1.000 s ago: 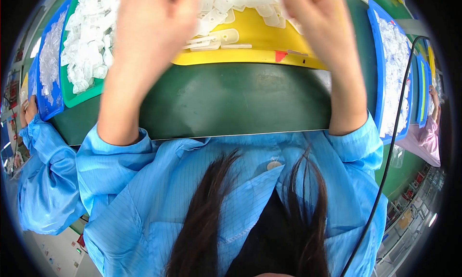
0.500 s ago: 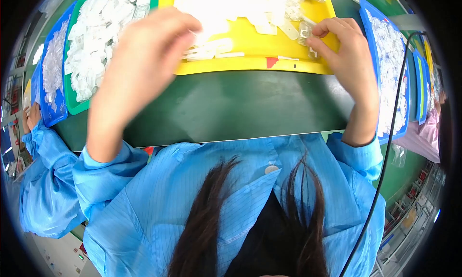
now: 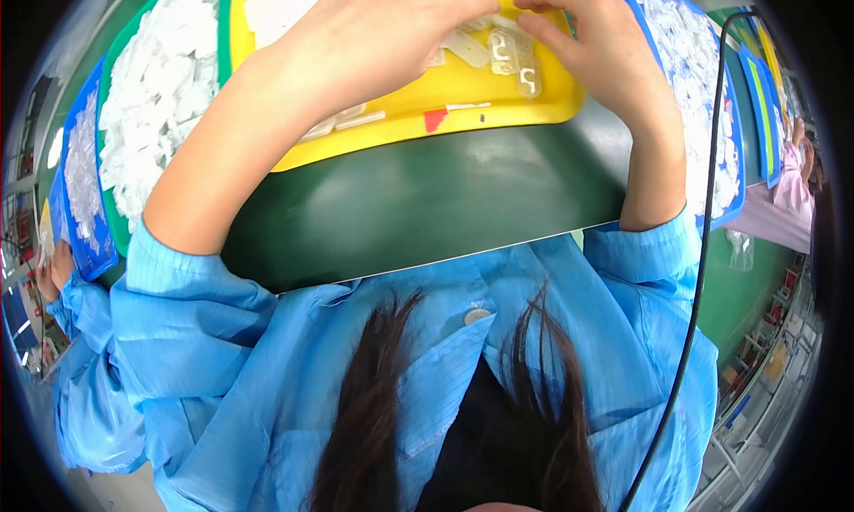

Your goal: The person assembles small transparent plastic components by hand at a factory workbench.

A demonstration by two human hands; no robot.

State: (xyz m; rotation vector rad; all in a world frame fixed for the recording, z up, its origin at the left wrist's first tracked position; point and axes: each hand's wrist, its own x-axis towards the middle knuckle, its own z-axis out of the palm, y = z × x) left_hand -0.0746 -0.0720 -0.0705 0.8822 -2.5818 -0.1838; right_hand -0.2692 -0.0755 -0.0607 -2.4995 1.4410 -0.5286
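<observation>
Both my hands are over the near part of a yellow tray point(image 3: 418, 120). My left hand point(image 3: 382, 45) reaches in from the left, its fingers curled and partly cut off by the top edge; what they hold, if anything, is hidden. My right hand point(image 3: 600, 54) is bent in a loose pinch just to the right of it, and anything small between the fingertips is too hard to make out. Below the fingertips lie a clear plastic piece with a white hook-shaped mark point(image 3: 503, 51) and a similar clear piece point(image 3: 529, 76). A flat translucent strip point(image 3: 467, 49) lies beside them.
A green tray point(image 3: 108, 178) heaped with clear parts stands left, with a blue tray point(image 3: 96, 263) beyond it. Another blue tray point(image 3: 731, 205) of clear parts stands right. A black cable point(image 3: 703, 272) hangs down the right side. Co-workers' sleeves point(image 3: 98, 361) show at both sides.
My left hand has moved right across the yellow tray to beside my right hand. The right hand has come off the clear pieces at the tray's right end. The view has shifted.
</observation>
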